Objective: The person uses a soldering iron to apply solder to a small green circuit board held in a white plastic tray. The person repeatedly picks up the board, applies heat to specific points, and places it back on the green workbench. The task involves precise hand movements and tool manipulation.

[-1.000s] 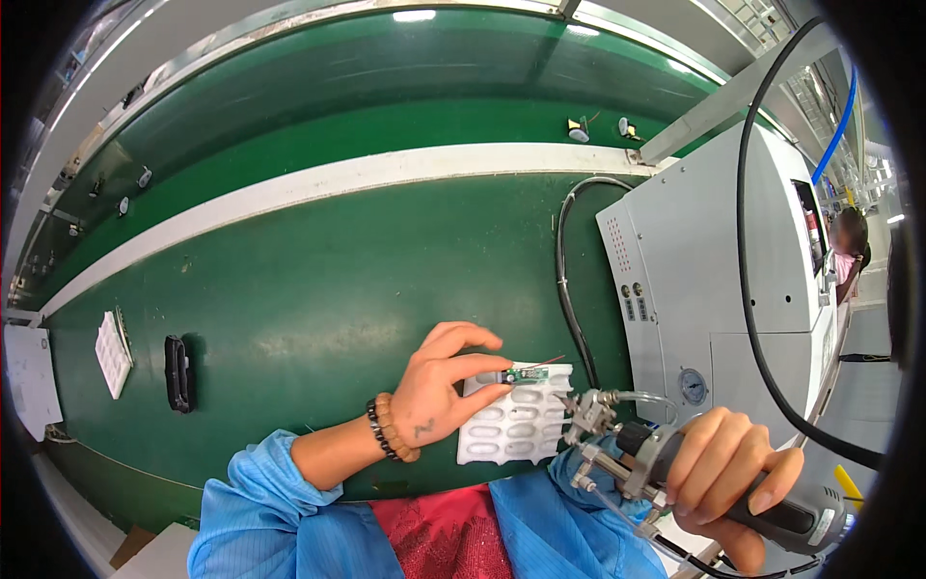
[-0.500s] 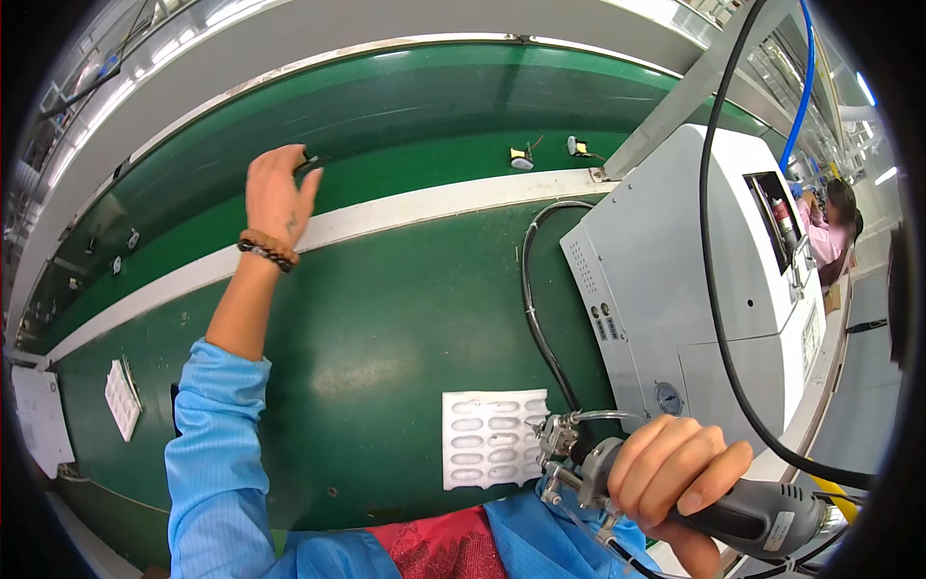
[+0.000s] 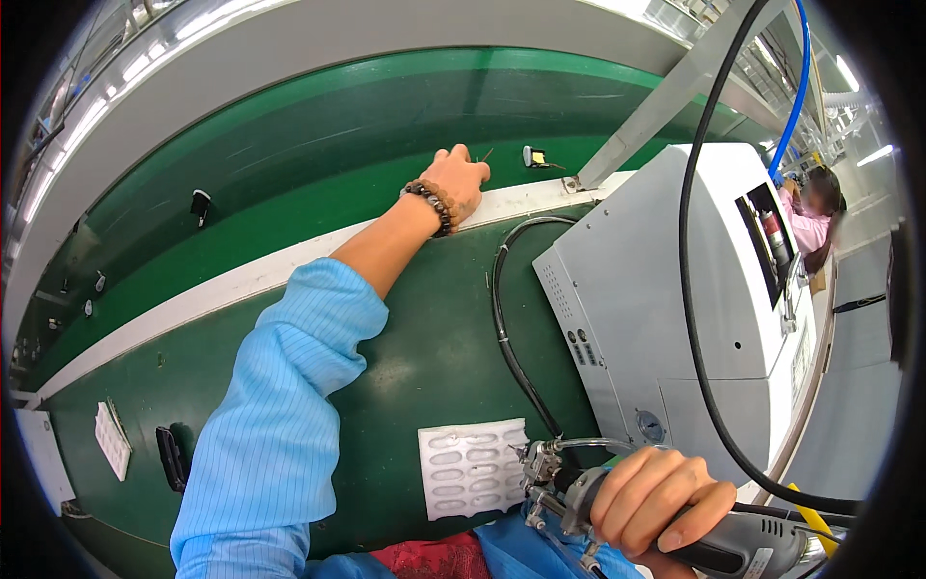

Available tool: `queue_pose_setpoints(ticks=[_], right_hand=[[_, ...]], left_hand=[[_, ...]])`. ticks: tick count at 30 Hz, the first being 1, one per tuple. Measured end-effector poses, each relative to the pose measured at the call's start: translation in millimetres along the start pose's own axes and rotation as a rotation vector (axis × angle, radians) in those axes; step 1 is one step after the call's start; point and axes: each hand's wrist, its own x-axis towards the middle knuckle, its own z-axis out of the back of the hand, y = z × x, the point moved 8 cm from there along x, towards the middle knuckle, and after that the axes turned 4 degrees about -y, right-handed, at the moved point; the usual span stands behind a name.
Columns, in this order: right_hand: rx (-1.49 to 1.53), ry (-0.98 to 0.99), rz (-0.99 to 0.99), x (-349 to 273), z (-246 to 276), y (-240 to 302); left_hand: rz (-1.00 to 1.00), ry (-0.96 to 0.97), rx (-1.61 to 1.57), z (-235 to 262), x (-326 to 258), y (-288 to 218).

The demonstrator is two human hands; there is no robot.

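My left hand (image 3: pixel 458 179) reaches over the far white rail onto the green belt. Its fingers are curled over a small part; only a thin wire (image 3: pixel 486 154) shows beside the fingertips, the rest being hidden. To its right lies a similar small black, white and yellow part (image 3: pixel 535 157) with a wire. My right hand (image 3: pixel 658 502) is wrapped round a grey hand-held power tool (image 3: pixel 743 542) at the lower right. The tool's metal head (image 3: pixel 542 473), with a clear tube, lies over the right edge of a white moulded tray (image 3: pixel 468 468) with oval hollows.
A grey machine (image 3: pixel 646 289) stands at right, with a black cable (image 3: pixel 690 270) hanging in front. A black part (image 3: pixel 200 206) and several small ones lie on the belt at left. A second white tray (image 3: pixel 112 441) and a black case (image 3: pixel 172 458) rest on the bench. A person in pink (image 3: pixel 808 227) sits beyond.
My left hand has swung right along the belt to the wired part, leaving a black part behind on the belt at left. My right hand still holds the tool; the view has shifted slightly.
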Motion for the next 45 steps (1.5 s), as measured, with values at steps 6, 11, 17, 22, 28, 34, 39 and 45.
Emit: queue_pose_setpoints(ticks=[6, 11, 17, 22, 28, 34, 39, 45], right_hand=[[0.032, 0.114, -0.255, -16, 7, 5], [0.084, 0.165, -0.294, -11, 5, 9], [0.084, 0.172, -0.358, -13, -5, 15], [0.096, 0.190, -0.318, -17, -5, 23], [0.134, 0.219, -0.316, -17, -5, 20], [0.111, 0.205, -0.338, -18, -9, 13], [0.105, 0.198, -0.385, -22, -18, -9], [0.061, 0.203, -0.402, -28, -27, -25]], left_hand=[[-0.039, -0.286, -0.245, 56, -52, -5], [-0.112, -0.336, -0.519, 107, -168, -56], [-0.033, -0.234, -0.590, 114, -282, -98], [-0.130, -0.185, -0.643, 96, -305, -124], [-0.219, -0.053, -0.726, 66, -310, -127], [-0.180, -0.064, -0.692, 56, -314, -123], [-0.109, -0.218, -0.664, 63, -321, -119], [-0.026, -0.245, -0.707, 59, -321, -113]])
